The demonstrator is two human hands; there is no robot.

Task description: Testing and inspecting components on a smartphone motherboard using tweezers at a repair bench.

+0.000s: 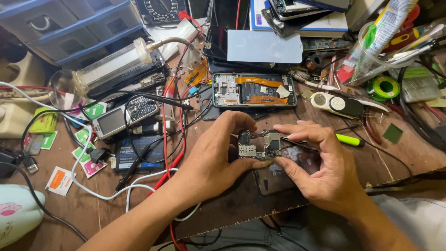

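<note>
My left hand [214, 160] and my right hand [320, 167] hold a small phone circuit board [259, 144] between fingertips, just above a dark glass panel [283, 174] lying on the wooden bench. The left thumb and fingers pinch the board's left edge and bottom. The right thumb and forefinger grip its right side. Behind the hands lies an opened phone body [253, 90] with orange flex cables showing. A tool with a yellow-green handle [349, 140] lies under my right hand's fingers.
An old keypad phone [124, 116] and a flat battery [134, 153] lie at left among red, white and black wires [167, 135]. A cup of tools [385, 42] stands at back right. Blue plastic drawers [69, 25] sit at back left. A green tape roll [385, 87] is at right.
</note>
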